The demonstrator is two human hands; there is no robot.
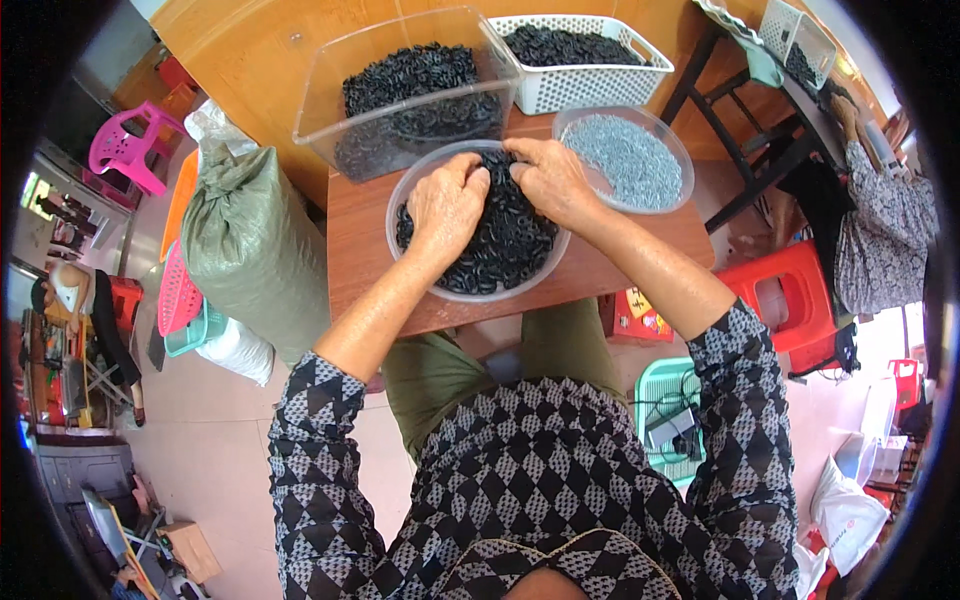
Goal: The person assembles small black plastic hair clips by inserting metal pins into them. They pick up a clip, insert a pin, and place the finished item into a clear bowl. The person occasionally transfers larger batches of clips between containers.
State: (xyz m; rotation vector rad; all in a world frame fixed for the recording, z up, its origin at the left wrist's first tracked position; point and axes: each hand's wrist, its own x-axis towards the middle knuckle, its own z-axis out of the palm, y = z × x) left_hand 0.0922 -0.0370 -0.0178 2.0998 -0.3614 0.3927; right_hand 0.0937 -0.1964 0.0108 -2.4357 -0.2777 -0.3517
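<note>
Both of my hands work over a round clear plastic bowl (pixel 480 297) heaped with small black curved pieces (pixel 497 240), which look like hooks or clips. My left hand (pixel 447 203) lies over the bowl's left side, its fingers curled and thumb toward the middle. Across from it, my right hand (pixel 553 180) bends over the far right rim with curled fingertips. Whatever either hand pinches is hidden by the fingers. Just to the right stands a second clear bowl (pixel 685 178) of small silvery metal pieces (pixel 628 160).
Behind the bowl, a large clear bin (pixel 320 118) and a white perforated basket (pixel 590 88) hold more black pieces. All stand on a small brown table (pixel 365 255). A green sack (pixel 250 250) leans at left. A red stool (pixel 785 295) and another person's patterned sleeve (pixel 880 230) are at right.
</note>
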